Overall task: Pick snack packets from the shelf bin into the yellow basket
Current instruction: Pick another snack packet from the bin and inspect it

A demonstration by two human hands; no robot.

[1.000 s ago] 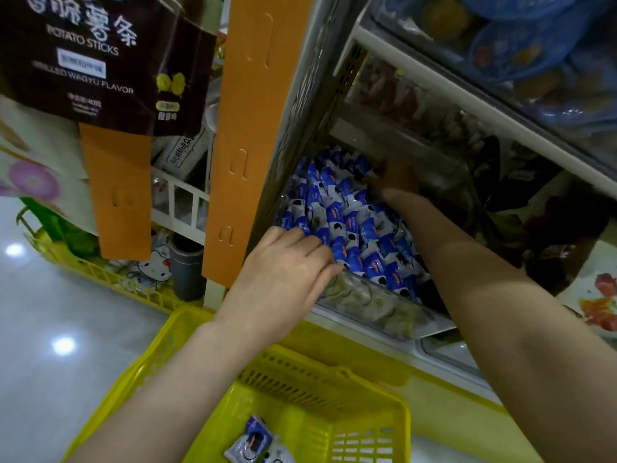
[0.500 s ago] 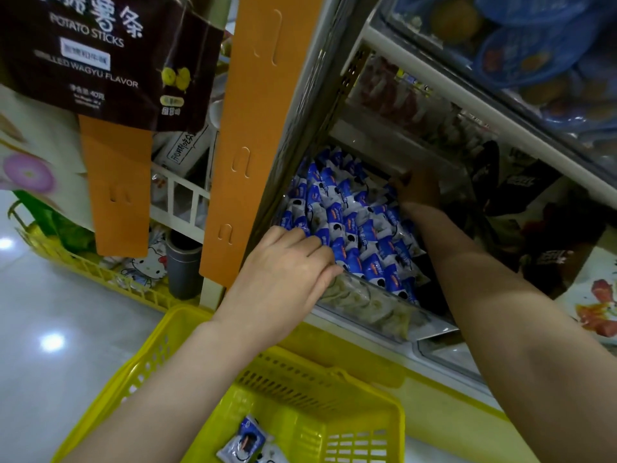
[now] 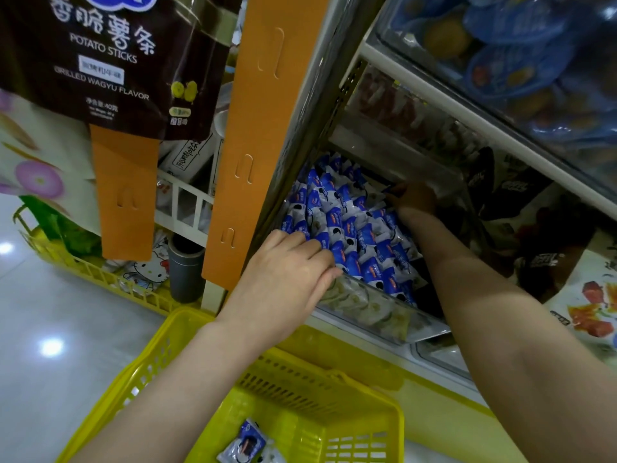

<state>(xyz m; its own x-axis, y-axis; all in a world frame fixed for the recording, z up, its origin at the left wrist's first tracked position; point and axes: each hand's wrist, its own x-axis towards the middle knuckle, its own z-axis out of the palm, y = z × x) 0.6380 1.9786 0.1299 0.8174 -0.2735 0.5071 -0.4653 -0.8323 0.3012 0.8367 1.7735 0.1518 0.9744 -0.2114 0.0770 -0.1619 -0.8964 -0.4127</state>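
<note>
The left hand curls its fingers over the front row of snack packets. The right hand reaches in at the back, its grip lost in shadow. One clear bin holds packets too many to count. The one yellow basket below holds at least one loose packet.

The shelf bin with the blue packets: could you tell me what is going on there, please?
A person is picking snack packets from the clear shelf bin. The left hand lies over the front packets, the right hand reaches among those at the back; whether either grips one is unclear. A few packets lie in the yellow basket below.
</note>
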